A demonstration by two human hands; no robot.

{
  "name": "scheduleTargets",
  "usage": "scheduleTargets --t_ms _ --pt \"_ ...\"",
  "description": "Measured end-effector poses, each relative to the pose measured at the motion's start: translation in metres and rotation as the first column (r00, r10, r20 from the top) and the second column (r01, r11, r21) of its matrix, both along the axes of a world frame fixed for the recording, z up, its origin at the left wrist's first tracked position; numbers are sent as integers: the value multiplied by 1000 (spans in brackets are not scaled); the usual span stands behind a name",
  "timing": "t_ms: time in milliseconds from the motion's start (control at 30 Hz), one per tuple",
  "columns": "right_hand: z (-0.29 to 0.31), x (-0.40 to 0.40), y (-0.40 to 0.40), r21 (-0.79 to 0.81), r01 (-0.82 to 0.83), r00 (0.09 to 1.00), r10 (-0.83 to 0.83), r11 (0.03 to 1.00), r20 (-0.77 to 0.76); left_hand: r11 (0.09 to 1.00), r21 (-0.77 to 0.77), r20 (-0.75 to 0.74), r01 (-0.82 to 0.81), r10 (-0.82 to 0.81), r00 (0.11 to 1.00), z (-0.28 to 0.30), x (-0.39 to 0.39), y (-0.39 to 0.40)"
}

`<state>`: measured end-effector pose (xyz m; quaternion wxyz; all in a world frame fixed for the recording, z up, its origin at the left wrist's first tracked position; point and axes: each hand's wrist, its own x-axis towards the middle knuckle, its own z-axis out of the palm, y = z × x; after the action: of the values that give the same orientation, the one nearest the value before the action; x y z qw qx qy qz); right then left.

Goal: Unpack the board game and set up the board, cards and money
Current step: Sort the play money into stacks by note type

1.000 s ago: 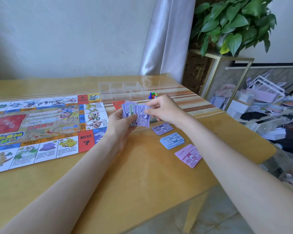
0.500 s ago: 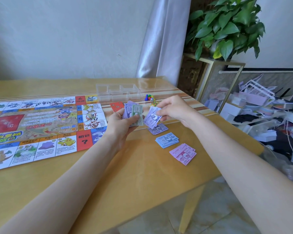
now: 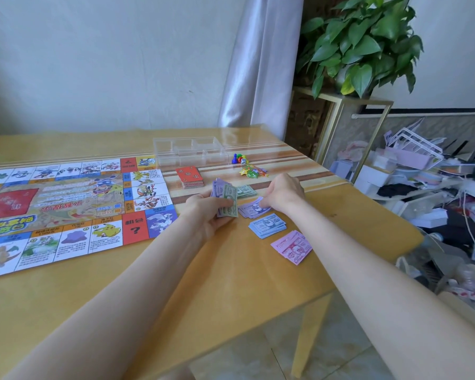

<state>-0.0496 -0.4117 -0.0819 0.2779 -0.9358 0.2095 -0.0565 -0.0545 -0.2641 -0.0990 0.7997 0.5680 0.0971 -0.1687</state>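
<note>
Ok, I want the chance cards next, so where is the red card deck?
In the head view the red card deck lies on the table just off the board's far right corner, in front of the clear tray.

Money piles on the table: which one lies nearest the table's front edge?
The pink pile. It lies closest to the front edge; the blue pile, purple pile and green pile lie farther back.

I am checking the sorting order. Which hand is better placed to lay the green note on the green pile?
Probably the right hand: it is beside the green pile, on the purple pile. The left hand grips the unsorted notes.
</note>
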Motion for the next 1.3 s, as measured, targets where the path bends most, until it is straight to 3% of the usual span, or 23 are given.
scheduleTargets --t_ms 433,667,833,1067,1233,1300 --pt "14 -6 -3 -176 -286 958 278 942 -70 999 45 16 9 -10 1000 4 5 -7" --pt "22 0 -8 -105 -279 955 264 955 -137 996 82 36 -24 21 999 4 11 2" --pt "12 1 -3 -162 -328 941 305 931 -150 997 81 24 -12 10 1000 2 11 -9" --pt "11 8 -10 -44 -367 922 357 929 -153 996 85 18 -14 13 1000 4 10 -5" --pt "13 5 -16 -68 -381 918 368 922 -150 1000 -21 48 16 -14 999 5 5 6" --pt "14 3 -14 -131 -348 937 348 928 -26 995 -89 61 48 -43 997 3 0 7"
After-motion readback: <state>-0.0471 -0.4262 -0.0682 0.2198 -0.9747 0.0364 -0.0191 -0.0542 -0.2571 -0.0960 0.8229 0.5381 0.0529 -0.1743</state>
